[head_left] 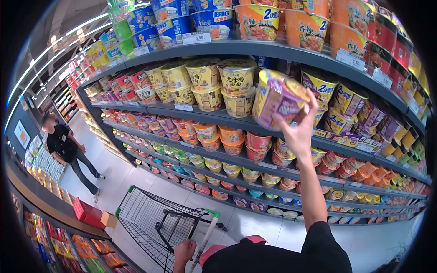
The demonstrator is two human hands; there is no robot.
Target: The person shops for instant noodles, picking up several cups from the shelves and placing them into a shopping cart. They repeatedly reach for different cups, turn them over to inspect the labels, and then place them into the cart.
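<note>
My right hand (300,125) is raised in front of the middle shelf, with thumb and fingers closed around a yellow and purple noodle cup (280,100), which is tilted and slightly blurred. Yellow noodle tubs (236,75) stand stacked on the shelf just left of the cup. My left hand (184,250) is low, curled close beside the handle (207,236) of a shopping cart (157,223). Whether its fingers grip anything is hard to make out.
Shelves (218,43) full of noodle cups and tubs curve across the view. A person (66,141) in dark clothes stands in the aisle at the left. A red box (88,213) and a small brown carton (108,220) are left of the cart, above shelves of packets.
</note>
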